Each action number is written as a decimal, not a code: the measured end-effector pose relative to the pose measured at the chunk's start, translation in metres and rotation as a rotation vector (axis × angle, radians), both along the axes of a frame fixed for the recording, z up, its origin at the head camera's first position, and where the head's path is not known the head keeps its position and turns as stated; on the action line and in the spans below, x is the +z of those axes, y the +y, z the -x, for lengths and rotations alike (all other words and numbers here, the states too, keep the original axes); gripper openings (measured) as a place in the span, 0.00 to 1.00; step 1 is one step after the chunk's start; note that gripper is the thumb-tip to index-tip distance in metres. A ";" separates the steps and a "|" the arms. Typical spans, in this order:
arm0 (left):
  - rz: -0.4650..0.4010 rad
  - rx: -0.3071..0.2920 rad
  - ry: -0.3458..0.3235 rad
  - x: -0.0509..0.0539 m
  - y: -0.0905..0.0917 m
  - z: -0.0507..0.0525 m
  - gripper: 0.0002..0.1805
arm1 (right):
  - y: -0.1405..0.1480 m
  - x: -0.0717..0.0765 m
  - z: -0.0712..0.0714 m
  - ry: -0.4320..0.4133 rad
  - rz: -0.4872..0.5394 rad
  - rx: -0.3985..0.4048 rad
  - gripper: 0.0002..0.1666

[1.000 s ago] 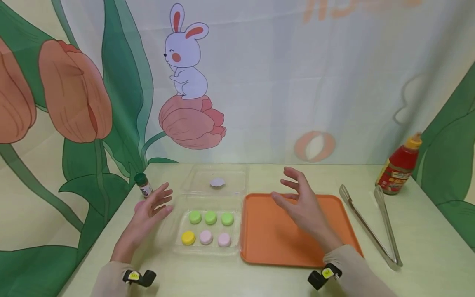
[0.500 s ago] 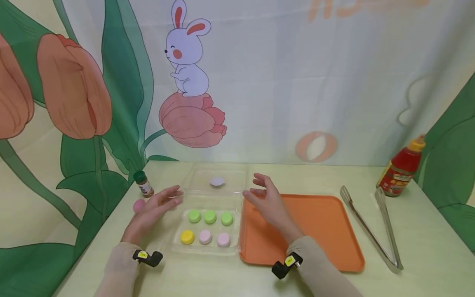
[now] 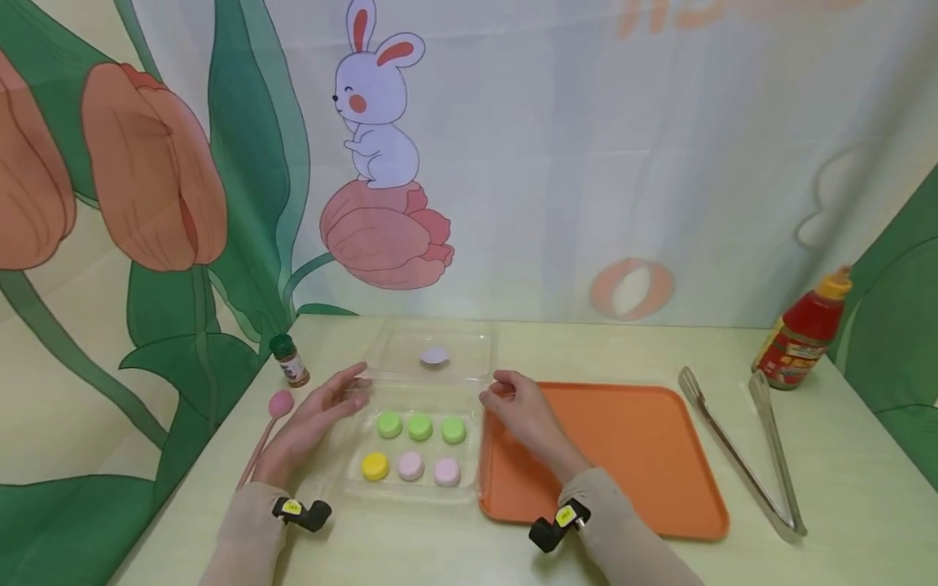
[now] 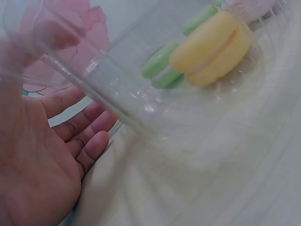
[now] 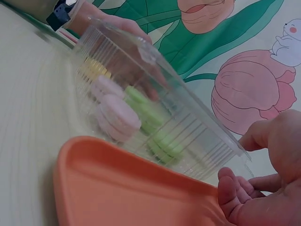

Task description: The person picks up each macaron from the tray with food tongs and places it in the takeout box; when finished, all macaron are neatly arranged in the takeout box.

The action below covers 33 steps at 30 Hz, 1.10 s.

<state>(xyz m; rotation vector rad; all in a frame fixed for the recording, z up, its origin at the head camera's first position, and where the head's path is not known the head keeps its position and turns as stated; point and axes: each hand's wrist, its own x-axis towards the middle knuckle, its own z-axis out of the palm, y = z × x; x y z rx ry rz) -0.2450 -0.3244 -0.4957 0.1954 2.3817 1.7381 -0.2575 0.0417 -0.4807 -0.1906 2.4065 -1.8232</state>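
A clear plastic box (image 3: 410,491) lies unfolded, its lid (image 3: 469,338) toward the back. Inside are three green macarons (image 3: 420,426), one yellow macaron (image 3: 375,466) and two pale pink ones (image 3: 410,465). At the box's left side is my left hand (image 3: 311,423), fingers loosely bent; in the left wrist view they lie beside the plastic edge (image 4: 94,94). My right hand (image 3: 531,419) reaches over the orange tray to the box's back right corner. In the right wrist view a digit (image 5: 256,136) meets that corner, other fingers curving below; a firm grip does not show.
An orange tray (image 3: 623,456) adjoins the box's right side. Metal tongs (image 3: 747,464) lie beyond it, near a red sauce bottle (image 3: 802,334). A small green-capped jar (image 3: 289,360) and a pink spoon-like utensil (image 3: 281,404) are at the left. A pale oval sticker (image 3: 435,356) marks the lid.
My right hand has moved left across the tray to the box's corner. My left hand has shifted right to the box's side, uncovering the pink utensil.
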 end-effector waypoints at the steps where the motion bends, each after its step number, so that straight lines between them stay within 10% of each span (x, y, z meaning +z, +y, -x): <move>1: -0.002 0.003 0.004 -0.001 -0.001 -0.001 0.39 | 0.000 0.000 0.000 -0.004 0.011 0.007 0.34; 15: -0.031 -0.027 0.107 -0.007 -0.007 0.002 0.43 | -0.001 0.001 0.002 -0.035 0.244 0.056 0.33; 33: -0.060 0.038 0.123 -0.015 -0.018 0.001 0.32 | 0.000 -0.003 0.005 -0.039 0.289 0.069 0.13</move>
